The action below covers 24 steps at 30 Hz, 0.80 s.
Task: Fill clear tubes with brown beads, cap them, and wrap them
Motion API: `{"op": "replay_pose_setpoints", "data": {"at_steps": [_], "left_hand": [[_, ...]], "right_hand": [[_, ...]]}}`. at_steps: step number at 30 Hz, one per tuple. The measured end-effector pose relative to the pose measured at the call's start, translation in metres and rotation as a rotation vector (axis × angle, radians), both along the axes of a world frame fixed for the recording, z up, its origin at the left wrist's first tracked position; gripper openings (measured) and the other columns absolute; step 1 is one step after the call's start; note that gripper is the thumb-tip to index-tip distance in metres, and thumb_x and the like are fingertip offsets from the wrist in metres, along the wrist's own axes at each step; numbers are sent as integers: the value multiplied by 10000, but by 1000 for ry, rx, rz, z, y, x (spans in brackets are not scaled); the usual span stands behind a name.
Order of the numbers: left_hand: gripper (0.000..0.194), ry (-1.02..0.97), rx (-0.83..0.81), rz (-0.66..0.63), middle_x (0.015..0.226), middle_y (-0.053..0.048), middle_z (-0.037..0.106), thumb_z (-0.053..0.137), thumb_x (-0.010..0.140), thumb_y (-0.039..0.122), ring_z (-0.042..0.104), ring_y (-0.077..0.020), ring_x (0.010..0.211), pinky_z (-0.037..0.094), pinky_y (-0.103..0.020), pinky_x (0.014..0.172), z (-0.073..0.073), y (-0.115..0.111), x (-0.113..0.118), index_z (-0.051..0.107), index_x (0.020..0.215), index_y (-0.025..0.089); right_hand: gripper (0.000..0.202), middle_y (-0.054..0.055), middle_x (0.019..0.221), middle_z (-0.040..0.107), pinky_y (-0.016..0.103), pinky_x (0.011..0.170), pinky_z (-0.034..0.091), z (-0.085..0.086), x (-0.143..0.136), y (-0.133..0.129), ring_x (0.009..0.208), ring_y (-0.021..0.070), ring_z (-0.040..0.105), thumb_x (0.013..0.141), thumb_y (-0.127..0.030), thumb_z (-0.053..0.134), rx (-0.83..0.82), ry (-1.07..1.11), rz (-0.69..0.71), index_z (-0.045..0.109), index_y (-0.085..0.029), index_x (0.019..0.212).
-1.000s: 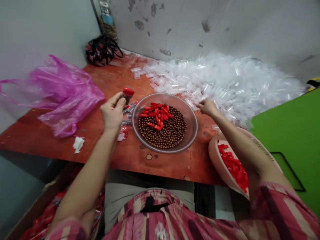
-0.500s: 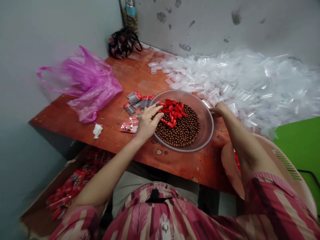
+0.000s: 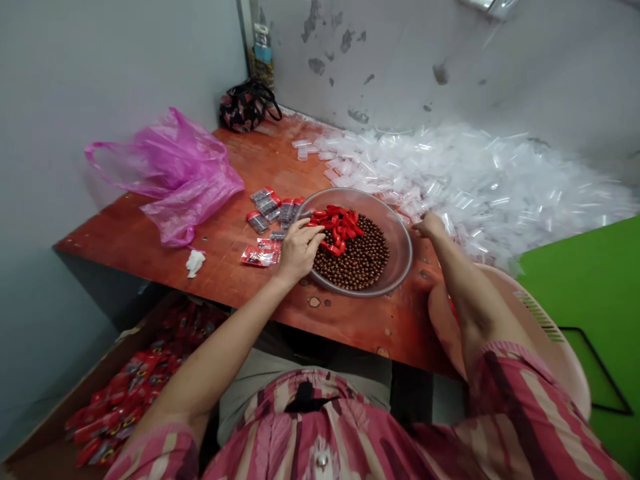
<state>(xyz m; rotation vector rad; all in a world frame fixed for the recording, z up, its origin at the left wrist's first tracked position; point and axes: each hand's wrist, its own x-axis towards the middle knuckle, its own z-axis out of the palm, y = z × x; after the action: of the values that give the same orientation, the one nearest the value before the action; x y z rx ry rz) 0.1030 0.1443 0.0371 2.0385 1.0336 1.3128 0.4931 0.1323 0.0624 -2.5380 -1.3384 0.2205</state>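
Note:
A round translucent bowl (image 3: 400,267) holds many small brown beads (image 3: 357,260), with a heap of red plastic caps (image 3: 340,223) on top. My left hand (image 3: 300,250) reaches over the bowl's left rim, fingers loosely bent and a little apart beside the red caps. I see nothing plainly held in it. Just beyond the right rim, my right hand (image 3: 431,225) has its fingers drawn together at the edge of a pile of clear plastic cases (image 3: 470,187). Whatever those fingers may hold is too small to make out.
Left of the bowl lie several filled red-capped cases (image 3: 257,221) and red printed packets (image 3: 260,253). A pink plastic bag (image 3: 190,173) and a dark patterned bag (image 3: 245,107) sit farther left. A pink basket (image 3: 565,360) stands at right; a box of red packs (image 3: 120,400) is below left.
The view has shifted slightly, so the bowl and the right side appear farther left. My left fingers are more curled by the red caps; my right hand stays near the clear cases.

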Motion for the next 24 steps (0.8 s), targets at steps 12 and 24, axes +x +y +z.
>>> {"op": "replay_pose_setpoints", "data": {"at_steps": [12, 24], "left_hand": [[194, -7, -8, 24, 955, -60, 734, 583, 863, 220, 574, -201, 1114, 444, -383, 1013, 0, -2, 2, 724, 987, 169], [225, 87, -8, 60, 1004, -53, 731, 536, 893, 236, 551, -223, 1177, 300, -504, 1122, 2, -5, 0, 704, 1035, 193]], "right_hand": [[246, 179, 912, 671, 366, 753, 456, 27, -165, -38, 868, 254, 617, 859, -70, 429, -271, -467, 1246, 669, -93, 911], [432, 24, 957, 656, 311, 799, 477, 10, -196, -37, 862, 174, 609, 666, -247, 729, -142, 708, 887, 586, -173, 1067]]}}
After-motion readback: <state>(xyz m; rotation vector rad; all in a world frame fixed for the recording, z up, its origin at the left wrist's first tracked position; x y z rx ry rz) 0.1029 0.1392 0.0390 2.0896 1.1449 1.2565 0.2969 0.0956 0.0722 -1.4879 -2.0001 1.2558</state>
